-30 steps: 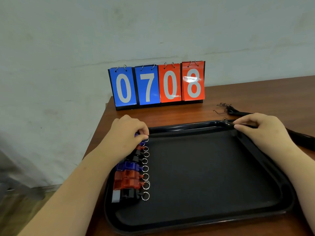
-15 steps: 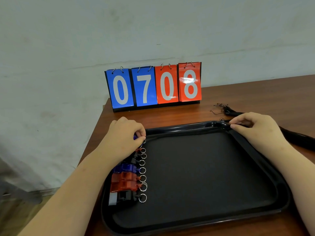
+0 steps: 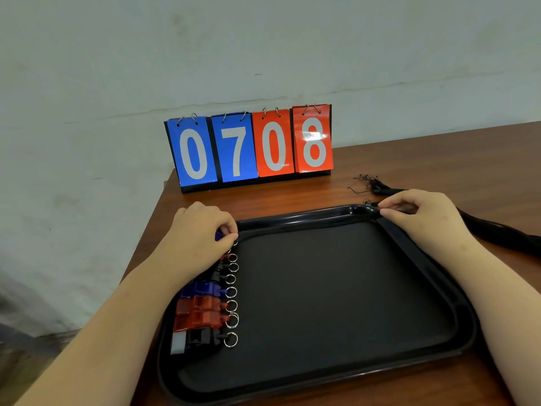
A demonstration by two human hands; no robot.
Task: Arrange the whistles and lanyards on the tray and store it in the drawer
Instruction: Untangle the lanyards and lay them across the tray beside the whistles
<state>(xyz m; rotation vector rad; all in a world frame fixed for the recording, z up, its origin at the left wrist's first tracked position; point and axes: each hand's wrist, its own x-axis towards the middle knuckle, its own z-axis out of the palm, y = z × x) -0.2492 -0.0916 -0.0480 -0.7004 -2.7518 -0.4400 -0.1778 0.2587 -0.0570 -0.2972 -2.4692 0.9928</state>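
A black tray (image 3: 336, 303) lies on the wooden table. Along its left side stands a row of several whistles (image 3: 202, 312), blue, red and black, each with a metal ring pointing right. My left hand (image 3: 199, 238) is at the far end of that row and pinches a blue whistle (image 3: 218, 235), mostly hidden under the fingers. My right hand (image 3: 421, 218) sits at the tray's far right corner and pinches a black lanyard (image 3: 497, 232) that trails off to the right over the table.
A flip scoreboard (image 3: 248, 148) reading 0708 stands at the back of the table against the wall. The table's left edge (image 3: 152, 218) runs close beside the tray. Frayed black lanyard ends (image 3: 367, 183) lie behind my right hand.
Both hands stay where they were, on the blue whistle and the lanyard. Only the camera view has shifted slightly.
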